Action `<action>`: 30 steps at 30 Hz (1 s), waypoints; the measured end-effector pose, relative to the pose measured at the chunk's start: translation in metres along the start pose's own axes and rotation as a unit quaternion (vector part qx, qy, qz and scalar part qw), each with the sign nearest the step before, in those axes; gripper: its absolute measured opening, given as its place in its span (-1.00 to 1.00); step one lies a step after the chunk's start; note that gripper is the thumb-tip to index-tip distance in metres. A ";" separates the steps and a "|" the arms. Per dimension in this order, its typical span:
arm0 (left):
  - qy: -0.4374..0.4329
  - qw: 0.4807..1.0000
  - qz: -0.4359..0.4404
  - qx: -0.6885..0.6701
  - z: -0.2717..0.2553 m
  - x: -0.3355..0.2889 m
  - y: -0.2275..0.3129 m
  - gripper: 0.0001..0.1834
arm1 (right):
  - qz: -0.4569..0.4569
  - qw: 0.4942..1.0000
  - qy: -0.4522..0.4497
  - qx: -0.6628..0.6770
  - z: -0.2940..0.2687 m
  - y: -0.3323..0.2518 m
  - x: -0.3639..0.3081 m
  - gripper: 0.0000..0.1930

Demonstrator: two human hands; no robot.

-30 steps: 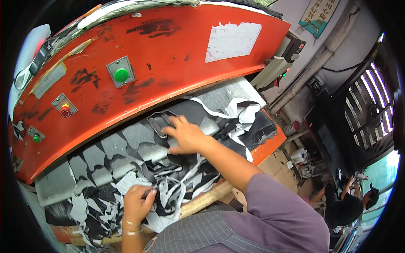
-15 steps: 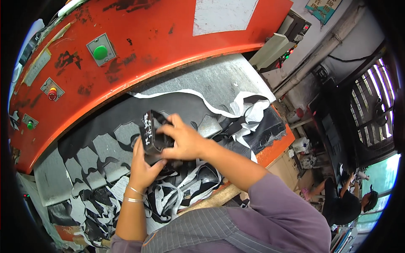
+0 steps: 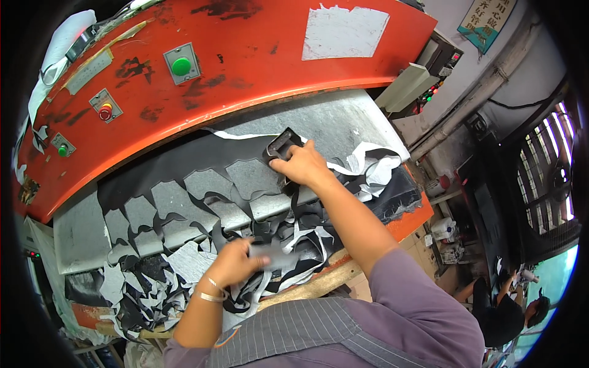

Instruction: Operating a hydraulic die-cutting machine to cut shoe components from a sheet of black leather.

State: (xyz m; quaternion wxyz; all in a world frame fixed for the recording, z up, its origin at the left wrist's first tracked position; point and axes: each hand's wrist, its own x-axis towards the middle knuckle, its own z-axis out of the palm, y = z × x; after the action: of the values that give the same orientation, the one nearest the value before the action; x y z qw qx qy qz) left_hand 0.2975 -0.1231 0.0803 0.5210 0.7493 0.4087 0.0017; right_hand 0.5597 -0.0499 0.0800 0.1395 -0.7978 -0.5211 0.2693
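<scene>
My right hand (image 3: 307, 165) grips a black cutting die (image 3: 283, 144), a hollow metal frame. It is at the edge of a dark sheet (image 3: 159, 156) lying on the grey bed plate (image 3: 334, 113). The sheet's near edge has a row of cut-out gaps where the plate shows through. Lower down, my left hand (image 3: 236, 264) is closed on a flat grey piece (image 3: 279, 257), smeared by motion. Beneath that hand lies a tangle of black and white offcut strips (image 3: 307, 245).
An orange press beam (image 3: 245, 67) with green buttons and a red knob runs across the back. White scrap (image 3: 374, 165) is bunched at the plate's right end. A control box (image 3: 423, 76) stands beyond it. At far right a person (image 3: 506, 310) works at another station.
Both hands held the die together. My right hand has since carried it right and away to the sheet's edge, while my left hand has come nearer with the grey piece. The view has shifted slightly.
</scene>
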 end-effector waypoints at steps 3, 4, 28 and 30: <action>-0.157 0.987 0.017 0.025 -0.006 -0.023 0.008 -0.44 | 0.022 0.998 0.002 -0.058 0.003 -0.002 0.010 -0.24; -0.087 0.988 0.103 0.079 -0.009 -0.027 0.012 -0.42 | 0.025 0.996 0.024 -0.081 0.005 0.000 0.012 -0.21; 0.243 0.930 0.228 0.152 0.043 0.098 0.004 -0.57 | -0.304 0.939 0.161 -0.010 0.013 0.113 0.009 -0.39; 0.249 0.927 0.228 0.160 0.043 0.097 0.006 -0.58 | -0.298 0.941 0.162 -0.013 0.012 0.110 0.006 -0.39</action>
State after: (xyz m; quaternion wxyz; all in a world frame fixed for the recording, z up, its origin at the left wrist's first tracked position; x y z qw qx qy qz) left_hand 0.3843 -0.0974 0.0240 0.2609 0.8712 0.3383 0.2419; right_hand 0.6379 -0.0907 0.0128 0.2858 -0.6406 -0.7086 0.0761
